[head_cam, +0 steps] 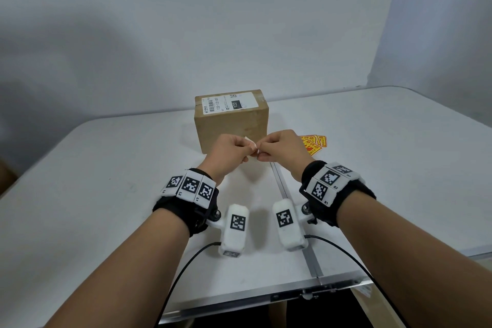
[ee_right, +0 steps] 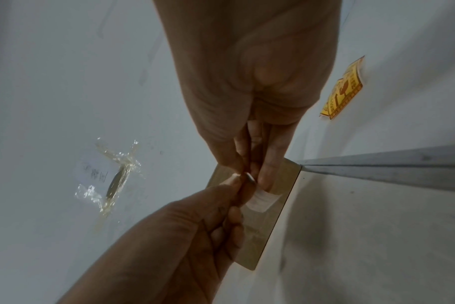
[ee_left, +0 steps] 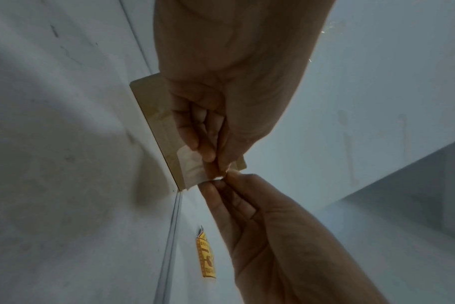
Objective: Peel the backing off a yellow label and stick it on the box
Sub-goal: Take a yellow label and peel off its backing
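At frame center, left hand (head_cam: 231, 151) and right hand (head_cam: 282, 147) pinch a label (head_cam: 251, 146), apparently separating its backing; next, a steady peel.

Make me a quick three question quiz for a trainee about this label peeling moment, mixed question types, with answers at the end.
1. True or false: the left hand and right hand both pinch the label.
2. Multiple choice: the spare yellow labels lie A) on top of the box, B) on the table right of the box, C) left of the box.
3. Fill in: the box carries a white shipping sticker on its ____ face.

Key: 1 true; 2 B; 3 top.
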A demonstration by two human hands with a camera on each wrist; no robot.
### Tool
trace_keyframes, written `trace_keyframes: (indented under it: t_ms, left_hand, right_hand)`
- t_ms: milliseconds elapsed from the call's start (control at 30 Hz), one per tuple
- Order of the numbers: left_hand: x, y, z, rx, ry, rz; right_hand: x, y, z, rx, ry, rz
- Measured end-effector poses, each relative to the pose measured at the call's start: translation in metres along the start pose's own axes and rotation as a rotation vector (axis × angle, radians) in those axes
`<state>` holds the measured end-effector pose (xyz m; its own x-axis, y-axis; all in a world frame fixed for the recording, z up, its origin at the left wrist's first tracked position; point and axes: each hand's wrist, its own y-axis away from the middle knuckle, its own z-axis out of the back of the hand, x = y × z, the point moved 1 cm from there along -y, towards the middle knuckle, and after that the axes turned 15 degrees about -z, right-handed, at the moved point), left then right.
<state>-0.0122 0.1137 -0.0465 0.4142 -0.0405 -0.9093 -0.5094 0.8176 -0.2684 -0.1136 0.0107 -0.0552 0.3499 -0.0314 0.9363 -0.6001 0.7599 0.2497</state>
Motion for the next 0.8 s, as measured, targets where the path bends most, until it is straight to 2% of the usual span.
trace_keyframes:
  t_ms: [67,200,566,800]
  left_hand:
    - [0.0001,0.0,0.0021,-0.02,0.033,0.021]
    - [-0.0009,-0.0003,0.0032,-0.03,0.046,0.036]
    - [-0.0053,0.001,0.0016,-0.039,-0.039,0.004]
    - [-0.0086,0.0003,-0.003,-0.047,-0.092,-0.002]
  right_hand:
    - [-0.0012,0.0018,0.0008,0.043,-0.041,0.024]
    - [-0.0031,0.0034,-0.0001,0.001,-0.09,0.07]
    - [-0.0009,0.0042,0.003,-0.002,0.006,0.076]
    - [-0.0006,0.0027,0.0019,-0.058,0.068,0.103]
